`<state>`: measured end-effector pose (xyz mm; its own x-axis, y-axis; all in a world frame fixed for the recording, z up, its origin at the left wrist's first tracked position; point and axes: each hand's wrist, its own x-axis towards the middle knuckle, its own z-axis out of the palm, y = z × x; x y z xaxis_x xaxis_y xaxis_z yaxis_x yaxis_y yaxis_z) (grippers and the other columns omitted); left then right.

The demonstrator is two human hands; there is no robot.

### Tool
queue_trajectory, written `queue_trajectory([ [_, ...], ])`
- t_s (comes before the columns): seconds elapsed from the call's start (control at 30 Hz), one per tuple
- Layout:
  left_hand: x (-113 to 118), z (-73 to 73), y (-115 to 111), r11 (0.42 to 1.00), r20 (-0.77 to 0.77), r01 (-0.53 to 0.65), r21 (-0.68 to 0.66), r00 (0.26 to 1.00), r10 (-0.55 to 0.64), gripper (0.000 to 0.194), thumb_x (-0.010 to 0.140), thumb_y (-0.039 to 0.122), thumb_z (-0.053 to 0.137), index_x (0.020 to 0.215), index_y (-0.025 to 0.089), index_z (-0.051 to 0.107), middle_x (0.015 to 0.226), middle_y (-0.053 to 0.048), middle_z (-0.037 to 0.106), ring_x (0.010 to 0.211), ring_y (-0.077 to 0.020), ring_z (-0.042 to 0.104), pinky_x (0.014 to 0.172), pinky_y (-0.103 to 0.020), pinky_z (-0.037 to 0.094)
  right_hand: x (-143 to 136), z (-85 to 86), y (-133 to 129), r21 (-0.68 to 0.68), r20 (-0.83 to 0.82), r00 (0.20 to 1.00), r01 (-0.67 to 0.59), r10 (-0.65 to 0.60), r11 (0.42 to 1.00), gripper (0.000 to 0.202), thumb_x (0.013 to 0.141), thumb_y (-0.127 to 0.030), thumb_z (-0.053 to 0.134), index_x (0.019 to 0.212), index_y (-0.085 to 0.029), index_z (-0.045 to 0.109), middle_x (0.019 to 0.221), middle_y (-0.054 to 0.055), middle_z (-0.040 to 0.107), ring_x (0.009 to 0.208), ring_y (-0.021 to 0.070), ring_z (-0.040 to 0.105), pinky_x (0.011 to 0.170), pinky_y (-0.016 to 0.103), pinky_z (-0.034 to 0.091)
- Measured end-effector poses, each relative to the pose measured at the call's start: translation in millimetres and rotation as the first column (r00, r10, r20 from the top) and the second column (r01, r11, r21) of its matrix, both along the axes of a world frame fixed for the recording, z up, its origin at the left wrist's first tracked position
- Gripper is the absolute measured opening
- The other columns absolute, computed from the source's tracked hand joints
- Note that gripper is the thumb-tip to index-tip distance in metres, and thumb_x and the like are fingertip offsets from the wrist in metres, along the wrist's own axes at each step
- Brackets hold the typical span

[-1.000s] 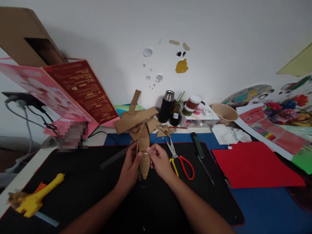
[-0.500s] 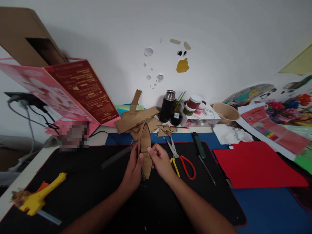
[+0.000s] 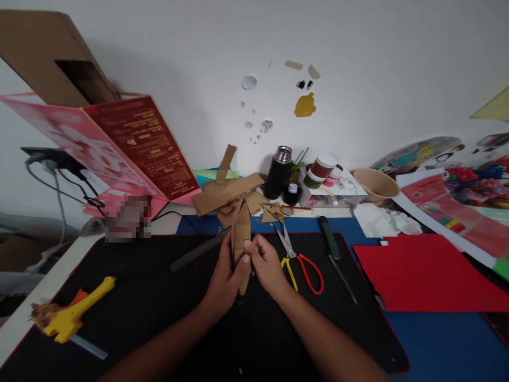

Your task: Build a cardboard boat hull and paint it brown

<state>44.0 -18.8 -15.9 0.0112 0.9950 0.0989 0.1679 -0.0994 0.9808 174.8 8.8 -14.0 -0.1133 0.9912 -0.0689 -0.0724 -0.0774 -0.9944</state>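
Above the black mat [image 3: 167, 323], both hands hold a long brown cardboard piece [image 3: 242, 228] with pointed ends. My left hand [image 3: 226, 273] grips its left side, thumb lying across the front. From the right, my right hand [image 3: 265, 261] pinches the edge between thumb and fingers; some fingertips are hidden behind the cardboard. Just right of that hand lie scissors [image 3: 292, 253] with one yellow and one red handle, blades spread. A dark grey strip [image 3: 196, 253] lies on the mat left of my left hand.
A yellow glue gun [image 3: 75, 313] lies at left. Right of the scissors is a green-handled pointed tool [image 3: 332, 241], then red sheets [image 3: 433, 273]. Cardboard scraps [image 3: 226, 193], a black flask [image 3: 278, 172], paint jars [image 3: 323, 167] and a bowl [image 3: 376, 185] line the back.
My left thumb has shifted across the cardboard toward my right hand, and the piece has turned slightly. The whole view has drifted a little; the other things stay in place.
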Motion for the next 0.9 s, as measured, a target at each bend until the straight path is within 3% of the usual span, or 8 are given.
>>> queue_trajectory([
  [0.33,-6,2.1,12,0.995,0.175,-0.022,-0.097,0.984,0.039,0.061,0.094,0.054,0.063,0.146,0.022,0.054,0.152,-0.013,0.061,0.143,-0.0291,0.054,0.122,-0.046,0.038,-1,0.4,0,0.007,0.03,0.999,-0.04,0.04,0.999,0.054,0.091,-0.071,0.063,0.071,-0.025,0.043,0.046,-0.01,0.043,0.039,0.0098,0.039,0.042,0.023,0.03],
  [0.5,-11,4.0,11,0.989,0.116,-0.069,-0.131,0.99,0.085,0.065,0.095,0.066,0.057,0.143,0.022,0.06,0.152,-0.013,0.061,0.146,-0.0306,0.052,0.123,-0.046,0.038,0,2.9,0,-0.006,0.027,0.999,-0.018,0.018,1.0,0.053,0.089,-0.071,0.066,0.072,-0.025,0.045,0.049,-0.01,0.044,0.039,0.0093,0.04,0.042,0.023,0.03],
  [0.7,-13,6.3,9,0.972,0.079,-0.11,-0.207,0.989,0.129,0.064,0.098,0.069,0.048,0.141,0.024,0.064,0.151,-0.01,0.063,0.146,-0.0299,0.053,0.124,-0.046,0.037,-2,-0.3,1,-0.009,0.014,1.0,-0.008,0.008,1.0,0.054,0.089,-0.071,0.066,0.072,-0.025,0.044,0.049,-0.01,0.044,0.039,0.0092,0.039,0.042,0.022,0.03],
  [0.9,-13,3.8,14,0.983,0.05,-0.095,-0.154,0.993,0.104,0.064,0.096,0.069,0.051,0.135,0.022,0.068,0.149,-0.013,0.064,0.146,-0.031,0.052,0.126,-0.049,0.032,-3,-1.1,0,-0.018,0.008,1.0,-0.013,0.014,1.0,0.055,0.089,-0.071,0.066,0.071,-0.025,0.042,0.048,-0.01,0.044,0.04,0.0095,0.039,0.043,0.022,0.03],
])
